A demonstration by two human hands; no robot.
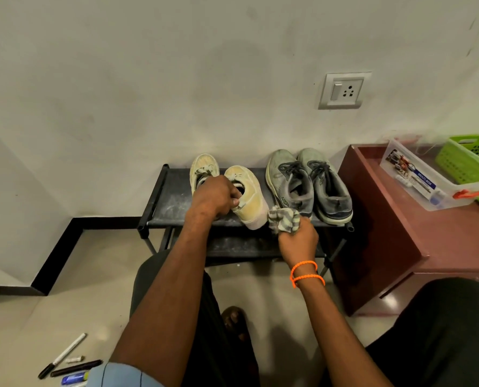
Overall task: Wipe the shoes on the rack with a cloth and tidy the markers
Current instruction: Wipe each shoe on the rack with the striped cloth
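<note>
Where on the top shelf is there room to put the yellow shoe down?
Bare shelf lies left of the cream shoes. Rightward it is crowded: the grey shoes fill it, and the right hand holds the cloth between the pairs.

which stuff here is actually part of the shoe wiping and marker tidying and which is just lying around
Job: cream shoes, grey shoes, striped cloth, shoe rack, markers on the floor.

Lying about: clear box, green basket, brown cabinet, wall socket.
</note>
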